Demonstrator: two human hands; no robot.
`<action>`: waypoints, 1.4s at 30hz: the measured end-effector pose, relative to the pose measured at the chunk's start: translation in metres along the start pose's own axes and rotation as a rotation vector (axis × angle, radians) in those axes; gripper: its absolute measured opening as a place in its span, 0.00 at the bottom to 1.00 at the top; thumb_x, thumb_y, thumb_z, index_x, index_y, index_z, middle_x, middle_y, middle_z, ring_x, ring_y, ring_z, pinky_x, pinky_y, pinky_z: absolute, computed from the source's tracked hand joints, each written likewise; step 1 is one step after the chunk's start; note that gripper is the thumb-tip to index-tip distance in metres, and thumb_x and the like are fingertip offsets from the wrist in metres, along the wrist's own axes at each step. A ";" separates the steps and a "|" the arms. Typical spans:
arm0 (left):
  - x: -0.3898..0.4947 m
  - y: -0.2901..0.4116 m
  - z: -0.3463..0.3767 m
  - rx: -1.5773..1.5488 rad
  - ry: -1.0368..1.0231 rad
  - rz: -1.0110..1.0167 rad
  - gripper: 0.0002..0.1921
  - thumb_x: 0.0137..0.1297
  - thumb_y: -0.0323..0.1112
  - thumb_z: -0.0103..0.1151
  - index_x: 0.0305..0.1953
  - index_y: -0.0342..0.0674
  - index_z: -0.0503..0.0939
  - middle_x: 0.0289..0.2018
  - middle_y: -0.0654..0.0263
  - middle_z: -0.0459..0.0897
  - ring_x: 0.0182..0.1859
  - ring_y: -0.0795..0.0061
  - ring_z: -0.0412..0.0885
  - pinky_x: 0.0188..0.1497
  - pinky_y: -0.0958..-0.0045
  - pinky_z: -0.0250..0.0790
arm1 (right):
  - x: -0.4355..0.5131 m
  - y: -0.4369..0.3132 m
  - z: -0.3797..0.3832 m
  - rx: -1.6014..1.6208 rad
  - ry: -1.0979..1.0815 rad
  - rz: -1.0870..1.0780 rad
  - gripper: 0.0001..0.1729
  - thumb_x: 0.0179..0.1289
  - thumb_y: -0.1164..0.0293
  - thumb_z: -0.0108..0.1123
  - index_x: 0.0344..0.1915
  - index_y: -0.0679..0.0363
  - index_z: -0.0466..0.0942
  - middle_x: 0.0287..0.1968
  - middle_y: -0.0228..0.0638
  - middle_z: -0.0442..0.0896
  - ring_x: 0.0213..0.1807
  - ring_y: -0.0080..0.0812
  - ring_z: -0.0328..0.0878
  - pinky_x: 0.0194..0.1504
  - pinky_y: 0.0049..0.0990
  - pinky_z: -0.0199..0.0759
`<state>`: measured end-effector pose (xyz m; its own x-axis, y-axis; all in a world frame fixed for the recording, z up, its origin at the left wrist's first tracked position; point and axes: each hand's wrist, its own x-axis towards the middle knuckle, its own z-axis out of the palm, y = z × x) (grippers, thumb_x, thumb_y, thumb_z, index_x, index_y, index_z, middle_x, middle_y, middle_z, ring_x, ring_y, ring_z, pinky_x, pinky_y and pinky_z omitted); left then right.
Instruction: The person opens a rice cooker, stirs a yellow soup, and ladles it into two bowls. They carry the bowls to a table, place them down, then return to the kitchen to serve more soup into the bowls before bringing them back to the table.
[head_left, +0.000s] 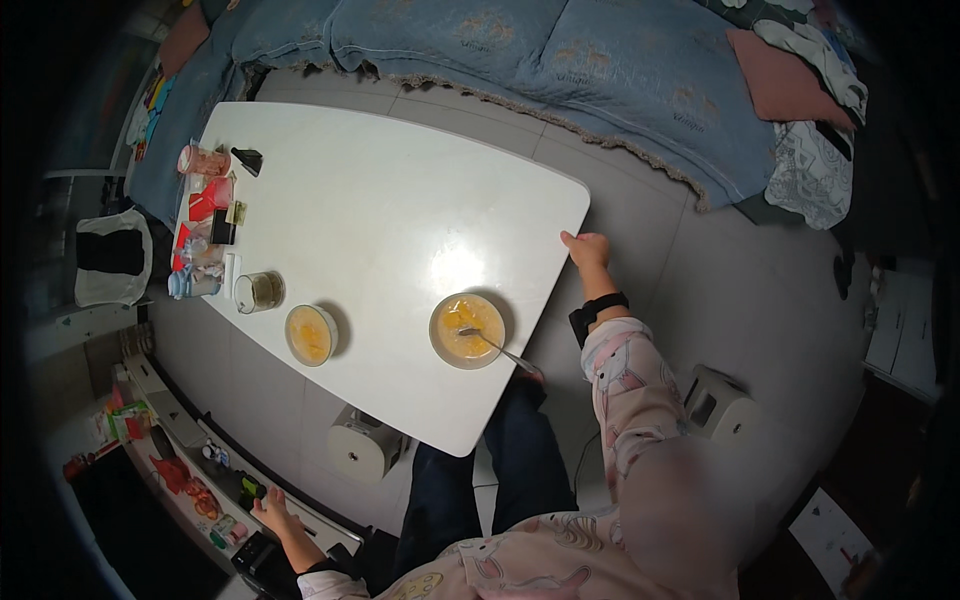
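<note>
My right hand is at the right edge of the white table, thumb on the rim and fingers curled against the side. My left hand is held out at the lower left, fingers apart, with nothing in it. Close to me on the tabletop stands a bowl of pale porridge-like food with yellow chunks. A metal spoon rests in it, its handle sticking out past the rim. Farther left is a second bowl with similar food and no visible spoon. Beside that stands a glass jar.
Jars, boxes and packets crowd the table's left end. Beige stools stand on the floor at both sides of my legs. A blue-covered sofa runs along the far side. A low cabinet with small items is at left.
</note>
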<state>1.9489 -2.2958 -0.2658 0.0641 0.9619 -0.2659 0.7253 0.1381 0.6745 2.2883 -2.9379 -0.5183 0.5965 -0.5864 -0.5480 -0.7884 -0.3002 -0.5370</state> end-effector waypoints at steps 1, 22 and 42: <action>-0.002 -0.001 0.000 -0.003 0.002 0.006 0.33 0.56 0.35 0.61 0.60 0.52 0.55 0.52 0.66 0.73 0.54 0.67 0.73 0.51 0.31 0.42 | 0.002 0.003 0.001 0.023 0.008 -0.018 0.26 0.48 0.54 0.69 0.34 0.68 0.79 0.35 0.45 0.83 0.36 0.39 0.80 0.39 0.34 0.74; -0.048 0.052 0.013 -0.104 -0.429 0.309 0.31 0.60 0.28 0.56 0.62 0.36 0.54 0.54 0.50 0.69 0.49 0.62 0.76 0.51 0.70 0.67 | -0.166 0.110 -0.152 0.324 0.236 -0.198 0.15 0.56 0.63 0.63 0.29 0.65 0.80 0.22 0.36 0.81 0.24 0.25 0.74 0.31 0.28 0.70; -0.449 -0.066 -0.179 0.365 -2.525 1.077 0.13 0.63 0.24 0.55 0.49 0.35 0.70 0.42 0.63 0.79 0.46 0.77 0.75 0.51 0.77 0.68 | -0.908 0.472 -0.262 0.640 1.112 0.339 0.13 0.57 0.63 0.63 0.31 0.64 0.80 0.21 0.35 0.78 0.23 0.24 0.71 0.28 0.26 0.67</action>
<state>1.7498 -2.6945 -0.0681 0.1717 -0.9779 -0.1190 0.0281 -0.1159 0.9929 1.3351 -2.7439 -0.1058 -0.2960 -0.9530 -0.0653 -0.4807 0.2077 -0.8519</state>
